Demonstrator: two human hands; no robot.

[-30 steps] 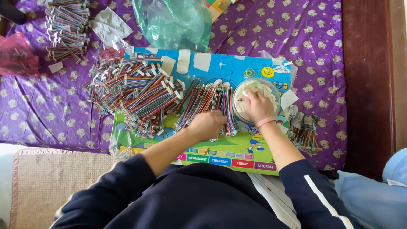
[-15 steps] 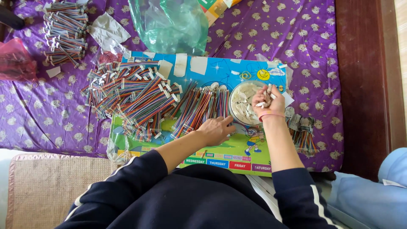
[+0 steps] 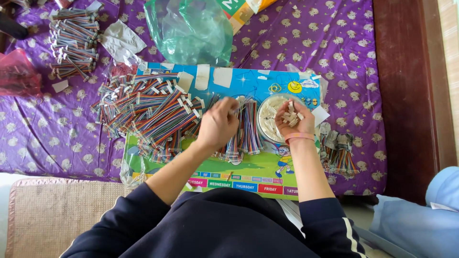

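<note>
My left hand (image 3: pixel 217 125) pinched ribbon cable (image 3: pixel 237 107) above cable pile (image 3: pixel 241 131); right hand (image 3: pixel 292 118) cupped white connectors (image 3: pixel 289 116) over bowl (image 3: pixel 267 126). Risk: tilted palm spilling connectors into cables.

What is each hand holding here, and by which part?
Right hand: small white connector pieces in its cupped palm. Left hand: pinches a rainbow ribbon cable by its upper end.

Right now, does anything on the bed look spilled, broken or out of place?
Nothing looks spilled or damaged. The right hand holds small white pieces above the round bowl, and the left hand grips striped cable bundles. The big cable pile on the picture board is loose and crisscrossed, some bundles overhanging its left edge.
</note>
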